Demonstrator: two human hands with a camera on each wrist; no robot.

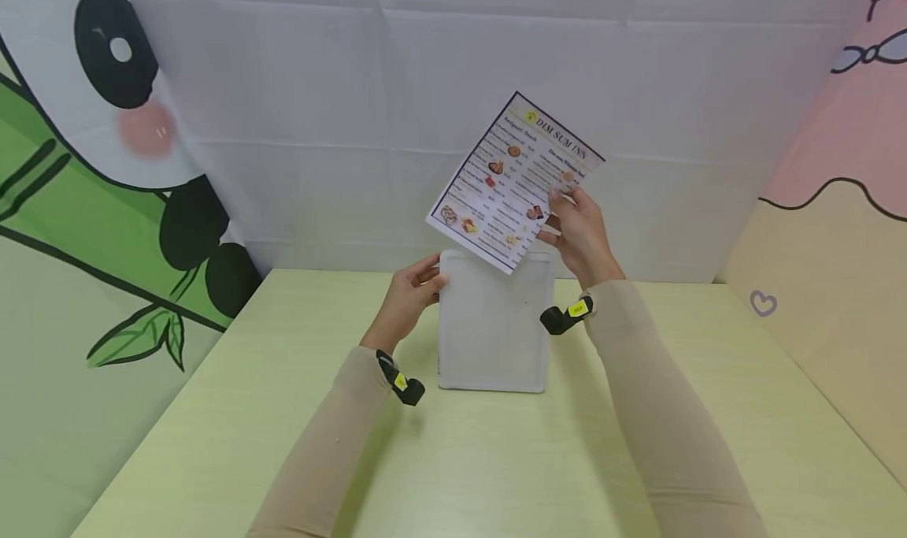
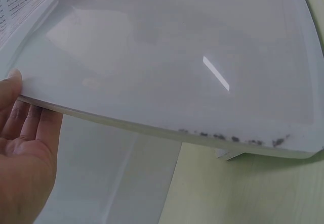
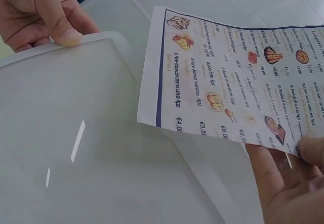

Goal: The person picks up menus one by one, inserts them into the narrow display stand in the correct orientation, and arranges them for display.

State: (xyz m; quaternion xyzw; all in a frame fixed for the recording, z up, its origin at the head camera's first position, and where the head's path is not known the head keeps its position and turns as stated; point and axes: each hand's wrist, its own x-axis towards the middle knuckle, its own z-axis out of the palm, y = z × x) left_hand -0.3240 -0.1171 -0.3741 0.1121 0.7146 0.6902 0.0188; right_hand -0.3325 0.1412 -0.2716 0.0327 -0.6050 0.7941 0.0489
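A white rectangular display stand (image 1: 494, 325) with a glossy clear face stands upright on the table. My left hand (image 1: 409, 295) pinches its upper left edge, thumb on the front and fingers behind, as the left wrist view shows on the stand (image 2: 177, 57). Up and to the right, my right hand (image 1: 583, 235) holds a printed paper menu (image 1: 513, 179) headed "DIM SUM INN" by its right edge. The menu is tilted, its lowest corner overlapping the stand's top edge in the head view. In the right wrist view the menu (image 3: 223, 77) passes over the stand's rim; whether they touch I cannot tell.
The pale yellow-green table (image 1: 283, 443) spreads around the stand. Behind it hangs a creased white cloth (image 1: 319, 128). A panda and bamboo picture (image 1: 113, 128) covers the left wall, and a pink and cream picture (image 1: 836, 168) the right. Dark smudges (image 2: 228, 138) mark the stand's edge.
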